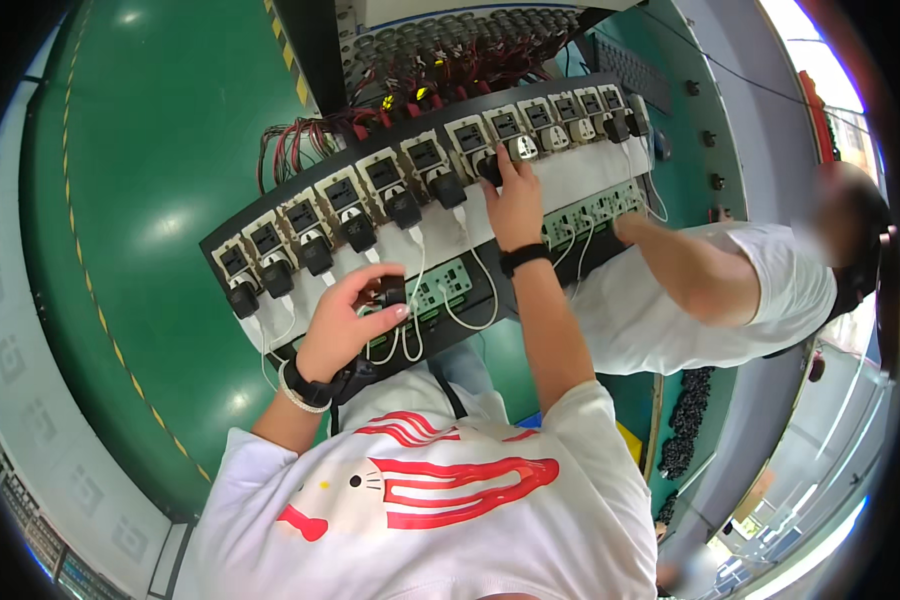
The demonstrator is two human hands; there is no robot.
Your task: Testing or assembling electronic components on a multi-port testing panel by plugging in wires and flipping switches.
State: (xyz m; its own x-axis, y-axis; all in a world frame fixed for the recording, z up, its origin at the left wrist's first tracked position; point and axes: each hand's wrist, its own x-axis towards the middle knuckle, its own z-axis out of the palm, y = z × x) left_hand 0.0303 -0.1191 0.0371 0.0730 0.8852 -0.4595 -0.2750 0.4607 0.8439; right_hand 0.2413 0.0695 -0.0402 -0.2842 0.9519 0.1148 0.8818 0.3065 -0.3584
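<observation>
A long row of sockets point(340, 188) is set in a slanted rack in front of me, with black power adapters point(402, 208) plugged into several of them. My right hand point(516, 205) reaches up to the row, its fingers closed around a black adapter point(487, 167) at one socket and partly hiding it. Beside those fingertips sits a white-faced plug adapter point(523, 148). Lower down, my left hand point(342, 318) has a dark block-shaped power adapter point(390, 290) between thumb and fingers, just left of a green port board point(440, 287).
White cables point(490, 310) loop from the adapters to the green boards. Red and black wires point(305, 135) bunch behind the rack. At right, a co-worker in a white shirt point(670, 310) reaches toward the second green board point(595, 210). A keyboard point(630, 75) lies beyond the far right end.
</observation>
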